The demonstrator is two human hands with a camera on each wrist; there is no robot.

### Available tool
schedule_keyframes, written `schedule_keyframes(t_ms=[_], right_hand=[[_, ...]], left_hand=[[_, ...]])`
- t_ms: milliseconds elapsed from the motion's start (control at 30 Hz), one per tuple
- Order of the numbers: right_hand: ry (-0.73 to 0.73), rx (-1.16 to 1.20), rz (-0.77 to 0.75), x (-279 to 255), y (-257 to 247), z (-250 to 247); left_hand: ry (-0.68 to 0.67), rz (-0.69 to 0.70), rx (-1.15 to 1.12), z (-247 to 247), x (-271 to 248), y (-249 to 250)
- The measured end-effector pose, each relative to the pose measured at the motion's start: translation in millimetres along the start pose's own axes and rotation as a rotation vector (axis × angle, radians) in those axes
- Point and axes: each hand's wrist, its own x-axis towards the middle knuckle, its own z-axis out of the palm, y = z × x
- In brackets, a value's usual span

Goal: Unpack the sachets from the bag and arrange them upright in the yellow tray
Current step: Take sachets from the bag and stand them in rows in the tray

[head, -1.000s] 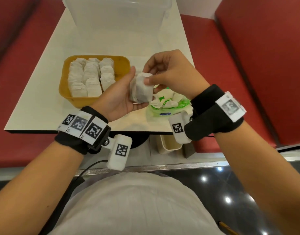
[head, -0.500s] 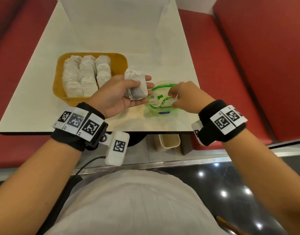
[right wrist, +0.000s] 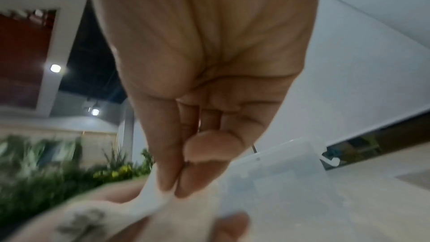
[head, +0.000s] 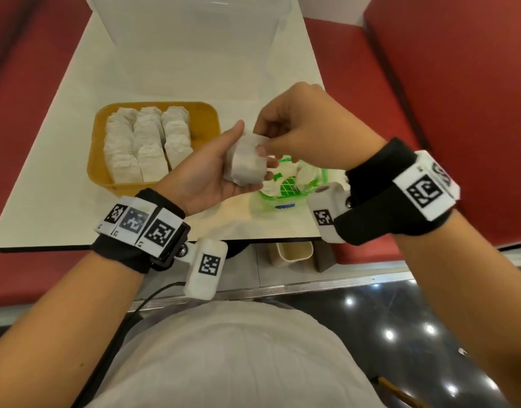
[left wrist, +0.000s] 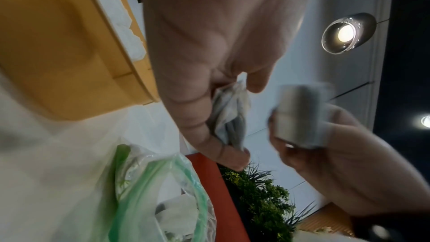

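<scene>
The yellow tray [head: 207,119] stands on the white table and holds three rows of upright white sachets [head: 149,145]. My left hand [head: 224,172] lies palm up to the right of the tray, its fingers curled round a small stack of sachets [head: 246,163]. My right hand [head: 263,141] pinches one more sachet [left wrist: 300,115] between thumb and fingers, close by that stack. In the left wrist view this sachet is a little apart from the held stack [left wrist: 229,117]. The green and white plastic bag [head: 285,188] lies open under both hands with sachets inside.
A clear plastic box [head: 191,30] stands at the far end of the table. Red bench seats [head: 459,83] flank the table on both sides. The table's front edge [head: 77,245] runs just behind my left wrist, with a small beige bin [head: 294,254] below it.
Half a second ago my right hand was down in the bag. It has come up with a sachet to the stack in my left hand, which has kept its hold.
</scene>
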Motion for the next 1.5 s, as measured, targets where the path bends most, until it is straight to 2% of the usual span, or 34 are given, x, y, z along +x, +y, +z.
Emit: schedule_keyframes(t_ms=[133, 300, 433, 700, 867, 1000, 1267, 1500], right_hand=[[0.098, -0.116, 0.031, 24, 5, 17], [0.134, 0.045, 0.053, 34, -1, 23], [0.091, 0.092, 0.073, 45, -8, 30], [0.097, 0.221, 0.099, 62, -15, 40], [0.13, 0.232, 0.094, 69, -22, 50], [0.146, 0.213, 0.081, 76, -26, 52], [0.238, 0.015, 0.051, 108, -22, 27], [0.082, -0.307, 0.081, 150, -4, 50]], left_hand=[[-0.085, 0.036, 0.061, -4, -10, 5], [-0.053, 0.066, 0.19, -25, -16, 11], [-0.06, 0.071, 0.261, -37, -22, 19], [-0.031, 0.031, 0.114, -60, -33, 29], [0.008, 0.064, 0.15, -76, -38, 30], [0.039, 0.066, 0.065, -88, -43, 34], [0.333, 0.226, 0.054, -152, -61, 52], [0.401, 0.249, 0.037, -170, -69, 44]])
